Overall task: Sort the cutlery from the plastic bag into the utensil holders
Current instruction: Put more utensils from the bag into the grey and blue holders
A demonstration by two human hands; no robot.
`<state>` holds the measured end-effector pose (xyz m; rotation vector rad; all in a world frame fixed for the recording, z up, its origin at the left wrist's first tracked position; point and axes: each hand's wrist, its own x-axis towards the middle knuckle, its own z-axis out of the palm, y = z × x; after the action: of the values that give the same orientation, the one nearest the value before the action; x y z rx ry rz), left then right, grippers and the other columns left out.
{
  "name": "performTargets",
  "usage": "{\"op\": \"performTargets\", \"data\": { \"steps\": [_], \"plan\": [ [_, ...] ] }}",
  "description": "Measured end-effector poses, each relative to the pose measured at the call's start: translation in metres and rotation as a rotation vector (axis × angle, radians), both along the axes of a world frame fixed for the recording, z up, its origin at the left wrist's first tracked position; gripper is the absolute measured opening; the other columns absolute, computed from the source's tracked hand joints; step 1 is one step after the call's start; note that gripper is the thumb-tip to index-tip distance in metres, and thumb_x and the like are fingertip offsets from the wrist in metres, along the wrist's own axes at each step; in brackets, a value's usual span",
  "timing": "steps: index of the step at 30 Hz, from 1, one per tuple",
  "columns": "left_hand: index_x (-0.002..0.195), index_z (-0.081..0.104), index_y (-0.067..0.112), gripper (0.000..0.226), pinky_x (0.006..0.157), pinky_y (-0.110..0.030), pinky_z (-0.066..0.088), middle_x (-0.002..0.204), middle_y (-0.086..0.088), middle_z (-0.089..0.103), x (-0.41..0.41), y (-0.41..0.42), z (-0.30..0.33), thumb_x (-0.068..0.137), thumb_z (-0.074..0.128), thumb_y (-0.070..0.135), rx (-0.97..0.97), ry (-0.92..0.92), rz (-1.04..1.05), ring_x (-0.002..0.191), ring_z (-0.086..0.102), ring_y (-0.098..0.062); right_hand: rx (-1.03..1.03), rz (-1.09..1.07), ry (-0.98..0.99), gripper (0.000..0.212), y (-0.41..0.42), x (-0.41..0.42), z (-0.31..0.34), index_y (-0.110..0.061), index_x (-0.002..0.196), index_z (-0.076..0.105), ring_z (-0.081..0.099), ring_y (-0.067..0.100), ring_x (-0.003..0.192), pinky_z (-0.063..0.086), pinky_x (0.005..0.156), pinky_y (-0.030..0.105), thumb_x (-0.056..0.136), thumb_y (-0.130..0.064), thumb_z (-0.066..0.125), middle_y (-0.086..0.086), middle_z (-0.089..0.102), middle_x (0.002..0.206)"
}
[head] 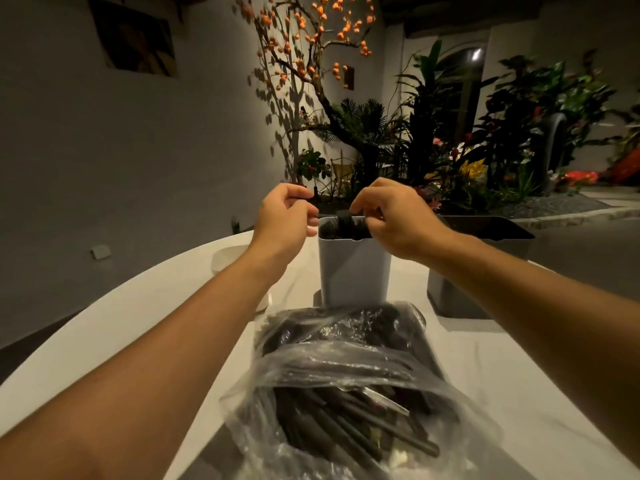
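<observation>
A clear plastic bag (346, 386) full of black plastic cutlery lies on the white table (512, 375) in front of me. Behind it stands a grey utensil holder (353, 268) with black cutlery ends showing at its rim. My right hand (391, 216) is over the holder's mouth and pinches the top of a black cutlery piece (344, 220) standing in it. My left hand (285, 216) hovers just left of the rim, fingers curled with thumb and forefinger close together; whether it holds something is unclear. A darker grey holder (460, 292) stands to the right, partly hidden by my right forearm.
A small white round object (225, 259) sits on the table at the far left, beyond my left forearm. A long dark planter (491, 226) runs behind the holders. Plants and a wall fill the background. The table's curved edge falls away on the left.
</observation>
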<state>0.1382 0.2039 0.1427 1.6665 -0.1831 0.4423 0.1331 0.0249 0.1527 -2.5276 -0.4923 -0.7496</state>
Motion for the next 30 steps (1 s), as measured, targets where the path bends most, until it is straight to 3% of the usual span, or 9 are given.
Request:
{"op": "performTargets", "data": {
  "steps": [5, 9, 11, 13, 16, 18, 20, 25, 30],
  "plan": [
    [0.078, 0.059, 0.001, 0.025, 0.041, -0.028, 0.043, 0.054, -0.010, 0.057, -0.066, 0.004, -0.009, 0.097, 0.044, 0.004, 0.088, 0.024, -0.183, 0.042, 0.050, -0.023, 0.004, 0.157, 0.055, 0.014, 0.012, -0.057, 0.002, -0.016, 0.086, 0.070, 0.066, 0.013, 0.074, 0.059, 0.071, 0.039, 0.093, -0.025, 0.064, -0.004, 0.068, 0.080],
    [0.072, 0.062, -0.009, 0.031, 0.039, -0.026, 0.041, 0.051, -0.015, 0.057, -0.112, 0.020, -0.027, 0.093, 0.042, 0.001, 0.314, 0.131, -0.367, 0.039, 0.051, -0.026, -0.004, 0.283, 0.437, 0.024, 0.016, -0.108, -0.003, -0.008, 0.079, 0.068, 0.065, 0.011, 0.058, 0.054, 0.055, 0.023, 0.097, -0.020, 0.059, 0.006, 0.068, 0.070],
    [0.075, 0.069, -0.004, 0.032, 0.046, -0.025, 0.050, 0.057, -0.008, 0.065, -0.128, 0.027, -0.045, 0.097, 0.047, 0.005, 0.574, 0.188, -0.383, 0.048, 0.061, -0.020, -0.017, 0.317, 0.744, 0.025, 0.016, -0.128, -0.012, -0.005, 0.083, 0.069, 0.068, 0.017, 0.061, 0.056, 0.058, 0.025, 0.100, -0.015, 0.054, 0.008, 0.071, 0.072],
    [0.092, 0.076, 0.010, 0.022, 0.068, -0.022, 0.057, 0.078, 0.004, 0.074, -0.135, 0.031, -0.065, 0.097, 0.054, 0.011, 0.858, 0.137, -0.313, 0.073, 0.071, -0.010, -0.129, 0.264, 0.947, 0.022, 0.015, -0.139, -0.031, -0.004, 0.093, 0.073, 0.073, 0.023, 0.075, 0.059, 0.068, 0.029, 0.100, -0.012, 0.053, 0.011, 0.075, 0.083],
    [0.136, 0.055, 0.031, 0.052, 0.104, -0.029, 0.047, 0.132, 0.014, 0.058, -0.133, 0.036, -0.093, 0.090, 0.067, 0.010, 1.031, -0.032, -0.239, 0.122, 0.054, -0.007, -0.622, 0.042, 0.642, 0.024, 0.012, -0.138, -0.065, -0.013, 0.111, 0.072, 0.068, 0.028, 0.093, 0.058, 0.085, 0.037, 0.098, -0.019, 0.054, 0.010, 0.072, 0.106],
    [0.149, 0.035, 0.039, 0.083, 0.114, -0.038, 0.040, 0.151, 0.015, 0.040, -0.130, 0.034, -0.103, 0.082, 0.077, 0.014, 1.023, -0.121, -0.219, 0.139, 0.038, -0.008, -0.683, -0.056, 0.397, 0.024, 0.008, -0.141, -0.079, -0.016, 0.115, 0.070, 0.063, 0.024, 0.094, 0.057, 0.083, 0.034, 0.095, -0.020, 0.057, 0.006, 0.067, 0.109],
    [0.154, 0.020, 0.039, 0.102, 0.119, -0.043, 0.033, 0.160, 0.014, 0.025, -0.128, 0.028, -0.111, 0.076, 0.084, 0.022, 1.028, -0.159, -0.232, 0.147, 0.025, -0.011, -0.665, -0.017, 0.366, 0.024, 0.007, -0.146, -0.087, -0.020, 0.114, 0.069, 0.058, 0.018, 0.089, 0.047, 0.075, 0.025, 0.093, -0.029, 0.064, -0.001, 0.063, 0.100],
    [0.157, 0.004, 0.039, 0.123, 0.123, -0.043, 0.025, 0.164, 0.016, 0.011, -0.134, 0.021, -0.128, 0.068, 0.089, 0.042, 0.998, -0.129, -0.254, 0.151, 0.012, -0.011, -0.579, -0.018, 0.359, 0.036, 0.023, -0.148, -0.109, -0.026, 0.108, 0.065, 0.054, 0.013, 0.082, 0.039, 0.070, 0.025, 0.088, -0.055, 0.064, -0.006, 0.059, 0.093],
    [0.142, 0.036, 0.038, 0.089, 0.108, -0.038, 0.045, 0.141, 0.016, 0.045, -0.134, 0.046, -0.132, 0.068, 0.084, 0.045, 0.943, -0.172, -0.202, 0.128, 0.045, -0.007, -0.357, -0.026, 0.232, 0.021, 0.042, -0.145, -0.140, -0.025, 0.107, 0.070, 0.063, 0.023, 0.089, 0.055, 0.079, 0.039, 0.093, -0.039, 0.062, 0.001, 0.068, 0.097]
  ]
}}
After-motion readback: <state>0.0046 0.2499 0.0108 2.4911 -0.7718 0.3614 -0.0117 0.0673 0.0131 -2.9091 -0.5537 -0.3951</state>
